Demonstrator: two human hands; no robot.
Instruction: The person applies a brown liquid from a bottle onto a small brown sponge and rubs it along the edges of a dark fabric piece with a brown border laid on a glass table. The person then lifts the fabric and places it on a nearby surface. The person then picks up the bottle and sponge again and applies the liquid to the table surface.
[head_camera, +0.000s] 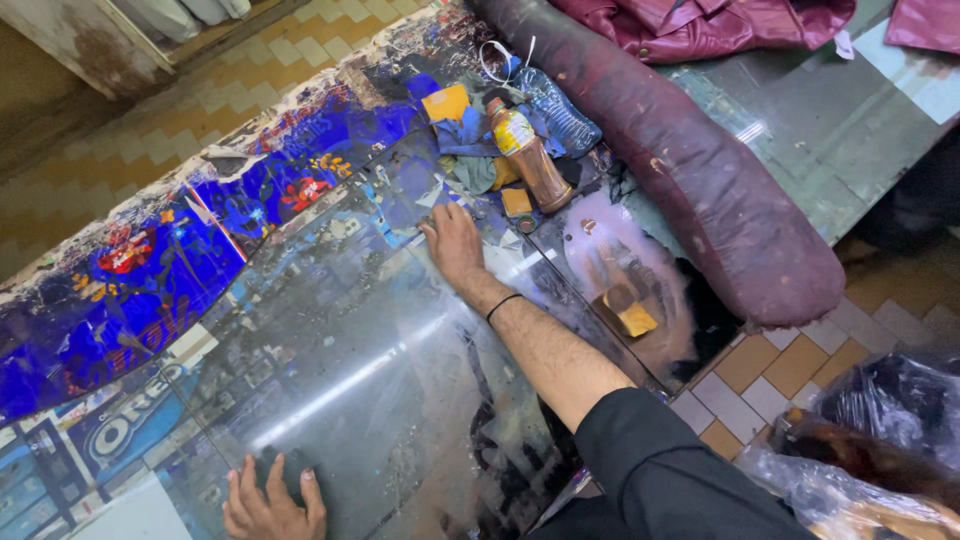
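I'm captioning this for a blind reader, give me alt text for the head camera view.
Two bare hands press flat on a clear glossy sheet over a worn, colourfully printed table: the right hand reaching far ahead, the left hand near the bottom edge. Beyond the right hand stand a brown bottle and crumpled rags, beside a long maroon leather roll.

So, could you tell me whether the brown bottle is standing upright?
No, the brown bottle lies on its side among the rags.

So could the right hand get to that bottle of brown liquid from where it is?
Probably yes. The right hand lies flat on the clear sheet, and the brown bottle lies just beyond its fingers, with only small scraps between. The left hand presses the sheet's near edge, far off.
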